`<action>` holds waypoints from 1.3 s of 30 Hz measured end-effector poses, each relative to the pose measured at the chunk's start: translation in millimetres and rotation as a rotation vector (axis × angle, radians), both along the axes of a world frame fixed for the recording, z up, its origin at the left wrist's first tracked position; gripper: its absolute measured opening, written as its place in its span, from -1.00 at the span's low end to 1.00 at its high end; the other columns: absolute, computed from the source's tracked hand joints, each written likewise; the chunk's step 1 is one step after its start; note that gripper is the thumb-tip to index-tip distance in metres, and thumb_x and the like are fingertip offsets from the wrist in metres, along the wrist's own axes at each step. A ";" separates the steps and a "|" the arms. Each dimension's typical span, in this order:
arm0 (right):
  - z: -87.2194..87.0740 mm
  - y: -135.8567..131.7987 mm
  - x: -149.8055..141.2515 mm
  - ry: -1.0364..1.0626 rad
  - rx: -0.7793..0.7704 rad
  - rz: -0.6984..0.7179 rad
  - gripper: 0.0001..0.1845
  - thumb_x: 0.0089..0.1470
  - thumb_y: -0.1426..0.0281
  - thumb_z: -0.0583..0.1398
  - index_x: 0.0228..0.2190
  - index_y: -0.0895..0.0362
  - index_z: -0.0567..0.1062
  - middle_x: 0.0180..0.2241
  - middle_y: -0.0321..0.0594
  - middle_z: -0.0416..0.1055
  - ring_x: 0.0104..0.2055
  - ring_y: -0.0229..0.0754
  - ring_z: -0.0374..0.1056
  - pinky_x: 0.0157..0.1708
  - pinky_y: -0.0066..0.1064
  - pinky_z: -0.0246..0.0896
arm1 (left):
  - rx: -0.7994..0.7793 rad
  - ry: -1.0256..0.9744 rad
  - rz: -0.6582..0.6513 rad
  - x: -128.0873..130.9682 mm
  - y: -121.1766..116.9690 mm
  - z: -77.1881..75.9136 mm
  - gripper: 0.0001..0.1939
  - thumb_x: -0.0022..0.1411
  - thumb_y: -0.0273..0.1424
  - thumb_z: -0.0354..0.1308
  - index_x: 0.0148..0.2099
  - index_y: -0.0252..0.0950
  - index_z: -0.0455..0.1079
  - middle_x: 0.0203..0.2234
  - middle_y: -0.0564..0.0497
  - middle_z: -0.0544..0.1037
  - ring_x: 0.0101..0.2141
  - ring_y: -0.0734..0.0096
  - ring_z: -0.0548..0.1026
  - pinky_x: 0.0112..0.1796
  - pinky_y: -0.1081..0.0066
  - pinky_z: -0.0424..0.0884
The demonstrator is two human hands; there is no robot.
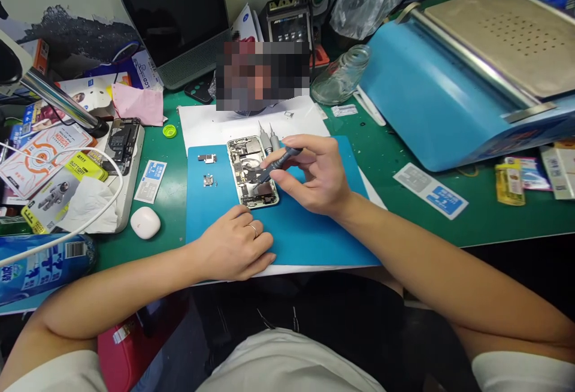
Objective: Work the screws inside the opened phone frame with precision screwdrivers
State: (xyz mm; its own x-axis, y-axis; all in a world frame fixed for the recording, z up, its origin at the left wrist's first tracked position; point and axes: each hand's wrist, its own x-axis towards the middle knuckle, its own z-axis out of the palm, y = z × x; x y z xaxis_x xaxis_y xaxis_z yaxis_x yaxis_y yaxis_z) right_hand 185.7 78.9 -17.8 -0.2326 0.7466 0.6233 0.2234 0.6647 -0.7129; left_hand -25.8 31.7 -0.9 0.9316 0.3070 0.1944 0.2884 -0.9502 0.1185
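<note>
An opened smartphone (240,167) with its inner boards exposed lies on the blue mat (309,224). In my right hand (317,176) a dark grey precision screwdriver (282,163) is pinched between thumb and fingers, slanting down over the phone's lower half. My left hand (238,242), with a ring on one finger, rests on the mat just below the phone. Its fingers are curled in, and nothing shows in them. Two more grey screwdrivers (268,137) lie at the phone's upper right, points away from me. Small phone parts (208,180) sit left of the phone.
Right of the mat stands a large blue machine (413,80) with a perforated top plate. A glass jar (344,74) lies tilted behind. Boxes, a lamp post (63,101) and a white cable crowd the left. A white earbud case (145,222) sits beside the mat.
</note>
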 end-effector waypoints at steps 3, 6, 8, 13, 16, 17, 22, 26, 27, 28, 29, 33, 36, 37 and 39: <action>-2.1 0.0 -1.8 -0.020 0.014 0.042 -0.52 0.24 0.39 0.20 0.11 -0.10 0.18 -0.19 -0.25 0.52 -0.23 -0.15 0.55 -0.35 -0.31 0.54 | -0.005 -0.001 0.006 -0.2 -0.4 -1.3 -0.66 0.46 -0.23 -0.05 -0.35 -0.27 0.31 -0.50 0.01 0.39 -0.44 0.30 0.34 0.00 0.15 0.28; -2.3 -0.1 -3.8 0.001 0.030 0.092 -0.49 0.22 0.44 0.21 0.13 -0.11 0.21 -0.18 -0.25 0.53 -0.21 -0.16 0.55 -0.32 -0.34 0.55 | -0.013 -0.008 0.004 -0.5 -0.7 -1.9 -0.67 0.46 -0.22 -0.04 -0.34 -0.27 0.31 -0.50 0.02 0.39 -0.43 0.30 0.35 0.08 0.10 0.26; -2.2 -0.1 -4.5 0.016 0.049 0.114 -0.46 0.20 0.47 0.22 0.14 -0.10 0.22 -0.18 -0.26 0.52 -0.22 -0.17 0.55 -0.34 -0.37 0.54 | -0.016 -0.017 0.006 -0.7 -0.8 -1.7 -0.66 0.46 -0.22 -0.04 -0.35 -0.27 0.31 -0.50 0.02 0.39 -0.43 0.30 0.35 0.10 0.08 0.26; -4.2 -0.3 -3.7 -0.027 0.083 0.115 -0.42 0.19 0.50 0.21 0.17 -0.07 0.20 -0.15 -0.22 0.48 -0.24 -0.19 0.53 -0.37 -0.37 0.53 | -0.022 -0.020 0.021 -1.0 -1.6 -0.8 -0.67 0.46 -0.22 -0.04 -0.34 -0.27 0.31 -0.50 0.03 0.39 -0.42 0.31 0.36 0.17 0.00 0.21; -6.4 -0.4 -3.6 -0.051 0.059 0.112 -0.43 0.20 0.47 0.21 0.16 -0.09 0.18 -0.14 -0.23 0.47 -0.25 -0.20 0.53 -0.36 -0.37 0.53 | -0.035 -0.009 0.025 -1.2 -1.7 -0.8 -0.66 0.46 -0.21 -0.04 -0.34 -0.26 0.31 -0.50 0.03 0.38 -0.42 0.31 0.36 0.20 -0.04 0.19; -7.0 -0.4 -3.9 -0.048 0.060 0.117 -0.44 0.21 0.47 0.20 0.16 -0.09 0.18 -0.14 -0.23 0.48 -0.25 -0.21 0.53 -0.35 -0.37 0.54 | -0.039 -0.007 0.025 -1.3 -1.6 -0.8 -0.66 0.46 -0.21 -0.04 -0.34 -0.26 0.31 -0.50 0.03 0.38 -0.42 0.31 0.36 0.20 -0.03 0.19; -7.9 0.0 -5.0 -0.057 0.054 0.128 -0.44 0.22 0.47 0.20 0.18 -0.09 0.17 -0.18 -0.25 0.50 -0.27 -0.21 0.52 -0.33 -0.35 0.54 | -0.035 -0.012 0.021 -1.0 -1.1 -0.9 -0.66 0.46 -0.21 -0.05 -0.34 -0.27 0.32 -0.50 0.03 0.38 -0.41 0.31 0.36 0.21 -0.02 0.21; -7.2 0.7 -4.1 -0.061 0.057 0.117 -0.43 0.22 0.48 0.20 0.18 -0.09 0.17 -0.13 -0.21 0.49 -0.22 -0.20 0.52 -0.32 -0.36 0.53 | -0.024 -0.016 0.025 -0.7 -1.3 -0.6 -0.65 0.46 -0.22 -0.06 -0.34 -0.28 0.33 -0.50 0.02 0.38 -0.42 0.31 0.36 0.19 -0.01 0.23; -7.2 0.8 -3.8 -0.060 0.056 0.115 -0.43 0.21 0.49 0.20 0.18 -0.08 0.17 -0.13 -0.20 0.49 -0.21 -0.20 0.52 -0.32 -0.36 0.53 | -0.022 -0.018 0.025 -0.7 -1.4 -0.5 -0.65 0.46 -0.22 -0.06 -0.34 -0.28 0.33 -0.50 0.02 0.38 -0.42 0.31 0.36 0.19 0.00 0.24; -7.4 0.9 -3.5 -0.060 0.052 0.113 -0.42 0.21 0.49 0.20 0.18 -0.08 0.17 -0.13 -0.20 0.49 -0.21 -0.19 0.52 -0.33 -0.36 0.52 | -0.021 -0.020 0.026 -0.6 -1.4 -0.4 -0.65 0.46 -0.22 -0.06 -0.34 -0.28 0.33 -0.50 0.02 0.38 -0.42 0.32 0.36 0.19 -0.01 0.24; -7.8 1.0 -3.3 -0.062 0.046 0.110 -0.42 0.21 0.49 0.20 0.18 -0.08 0.17 -0.13 -0.20 0.49 -0.21 -0.19 0.52 -0.33 -0.36 0.52 | -0.020 -0.021 0.025 -0.6 -1.4 -0.3 -0.65 0.46 -0.22 -0.06 -0.35 -0.28 0.33 -0.50 0.02 0.39 -0.42 0.32 0.36 0.20 -0.01 0.23; -9.2 0.9 -3.0 -0.070 0.021 0.108 -0.45 0.22 0.46 0.19 0.17 -0.09 0.16 -0.14 -0.21 0.49 -0.22 -0.19 0.51 -0.31 -0.33 0.52 | -0.026 -0.021 0.021 -0.4 -0.6 0.0 -0.64 0.45 -0.22 -0.06 -0.35 -0.28 0.34 -0.51 0.03 0.39 -0.42 0.32 0.36 0.22 -0.01 0.22; -9.3 1.0 -3.6 -0.065 0.021 0.112 -0.43 0.22 0.46 0.19 0.18 -0.09 0.16 -0.15 -0.22 0.48 -0.23 -0.19 0.50 -0.30 -0.33 0.52 | -0.032 -0.016 0.013 -0.3 0.2 -0.2 -0.64 0.45 -0.22 -0.06 -0.36 -0.27 0.34 -0.51 0.03 0.39 -0.43 0.32 0.36 0.21 0.02 0.23; -9.1 1.0 -3.9 -0.059 0.026 0.115 -0.43 0.21 0.47 0.20 0.18 -0.09 0.17 -0.16 -0.22 0.48 -0.23 -0.20 0.50 -0.30 -0.34 0.52 | -0.033 -0.015 0.011 -0.3 0.4 -0.3 -0.64 0.45 -0.21 -0.06 -0.35 -0.27 0.34 -0.51 0.03 0.39 -0.43 0.32 0.36 0.20 0.02 0.24; -8.4 1.3 -4.5 -0.047 0.033 0.120 -0.42 0.21 0.49 0.20 0.19 -0.07 0.17 -0.17 -0.23 0.48 -0.23 -0.21 0.50 -0.29 -0.35 0.52 | -0.032 -0.016 0.011 -0.3 0.5 -0.6 -0.64 0.45 -0.22 -0.05 -0.35 -0.27 0.34 -0.51 0.03 0.39 -0.43 0.32 0.36 0.20 0.01 0.24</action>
State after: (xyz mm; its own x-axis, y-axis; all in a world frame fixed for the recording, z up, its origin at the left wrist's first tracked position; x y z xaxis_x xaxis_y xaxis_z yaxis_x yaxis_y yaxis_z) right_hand 181.1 80.1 -26.2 -0.3486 0.6909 0.6333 0.1734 0.7116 -0.6809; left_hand -26.2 32.2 -1.5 0.9250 0.3234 0.1994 0.2964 -0.9426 0.1539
